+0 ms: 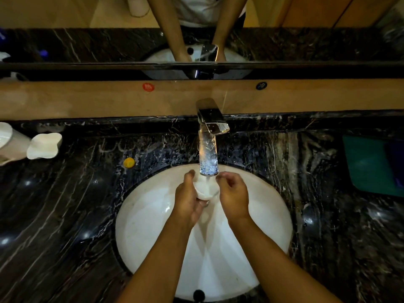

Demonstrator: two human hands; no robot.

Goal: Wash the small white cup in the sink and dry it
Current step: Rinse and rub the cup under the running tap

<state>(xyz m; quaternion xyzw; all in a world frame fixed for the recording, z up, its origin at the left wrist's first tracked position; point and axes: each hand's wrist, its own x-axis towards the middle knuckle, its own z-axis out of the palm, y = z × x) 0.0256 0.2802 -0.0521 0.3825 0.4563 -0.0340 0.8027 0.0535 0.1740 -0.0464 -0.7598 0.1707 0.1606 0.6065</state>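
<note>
The small white cup [205, 188] is held under the chrome faucet [208, 147], over the white oval sink [140, 226]. Water runs from the spout onto the cup. My left hand [189, 200] wraps around the cup's left side and bottom. To the cup's right, my right hand [234, 195] has its fingers curled, with the fingertips at the cup's upper right edge; whether it grips the cup is unclear. Part of the cup is hidden by my left fingers.
Black marble counter [65, 204] surrounds the sink. A white wavy dish [44, 146] and a white container [11, 143] stand at far left, a small yellow object [129, 162] near the basin, a teal cloth [371, 165] at right. A mirror [109, 29] runs behind.
</note>
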